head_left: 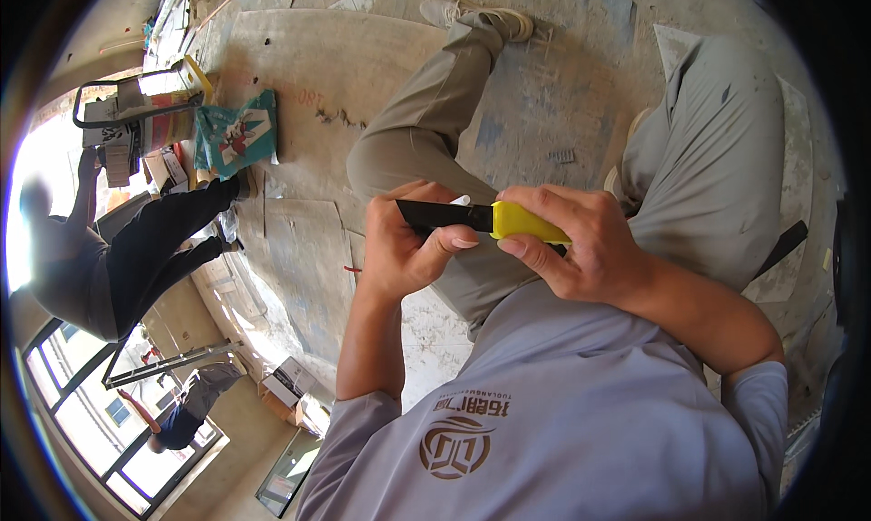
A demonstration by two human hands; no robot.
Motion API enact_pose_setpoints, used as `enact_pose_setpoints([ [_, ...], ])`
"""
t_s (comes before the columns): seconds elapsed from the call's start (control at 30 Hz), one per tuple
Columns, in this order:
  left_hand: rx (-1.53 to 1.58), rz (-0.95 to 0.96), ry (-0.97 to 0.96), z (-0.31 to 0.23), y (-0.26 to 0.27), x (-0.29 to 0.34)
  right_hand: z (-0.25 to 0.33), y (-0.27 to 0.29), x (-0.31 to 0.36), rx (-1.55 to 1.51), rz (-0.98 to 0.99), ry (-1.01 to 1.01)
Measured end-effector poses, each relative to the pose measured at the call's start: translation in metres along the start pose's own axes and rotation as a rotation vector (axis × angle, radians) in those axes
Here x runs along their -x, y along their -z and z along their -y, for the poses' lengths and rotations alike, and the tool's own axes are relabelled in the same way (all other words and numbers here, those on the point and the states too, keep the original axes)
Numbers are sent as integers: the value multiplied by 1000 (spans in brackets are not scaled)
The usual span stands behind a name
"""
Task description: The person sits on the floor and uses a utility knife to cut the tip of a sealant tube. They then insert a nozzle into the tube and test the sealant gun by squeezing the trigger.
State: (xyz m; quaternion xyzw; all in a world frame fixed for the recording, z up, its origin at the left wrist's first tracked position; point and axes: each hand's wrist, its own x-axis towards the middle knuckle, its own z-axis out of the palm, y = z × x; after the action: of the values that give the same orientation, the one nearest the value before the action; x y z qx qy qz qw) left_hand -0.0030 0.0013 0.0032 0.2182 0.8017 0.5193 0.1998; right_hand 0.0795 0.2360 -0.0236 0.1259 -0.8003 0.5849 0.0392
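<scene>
In front of my lap, my right hand (581, 235) is closed round the yellow handle of a utility knife (524, 223). Its wide black blade (445, 214) points left, with a slanted tip. My left hand (390, 244) is closed around the blade's far end, its thumb just below the blade and its fingers curled behind. A small white tip (461, 200) shows above the blade by the left fingers. What it belongs to is hidden by the blade and hand.
Worn boards (318, 68) cover the floor. At left, a person in dark trousers (163, 240) stands by stacked boxes and a teal bag (236, 136). Another person (195, 403) is near a window and a frame (168, 369). A cardboard box (290, 380) stands behind.
</scene>
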Motion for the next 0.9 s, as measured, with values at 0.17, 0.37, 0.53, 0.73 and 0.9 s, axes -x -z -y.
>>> enact_pose_setpoints([
  [0.17,9,-2,-2,0,-1,0,1,0,0,-13,-4,0],
  [0.37,8,-3,22,-1,-2,0,-2,-2,-1,-35,-27,9],
  [0.53,18,13,32,-3,-2,0,-3,-4,-1,-60,-66,-12],
  [0.73,-88,-50,107,-3,-4,2,-4,-1,-3,-72,-39,-58],
  [0.9,-129,-13,51,1,0,-2,-3,-2,-3,-149,-126,-194],
])
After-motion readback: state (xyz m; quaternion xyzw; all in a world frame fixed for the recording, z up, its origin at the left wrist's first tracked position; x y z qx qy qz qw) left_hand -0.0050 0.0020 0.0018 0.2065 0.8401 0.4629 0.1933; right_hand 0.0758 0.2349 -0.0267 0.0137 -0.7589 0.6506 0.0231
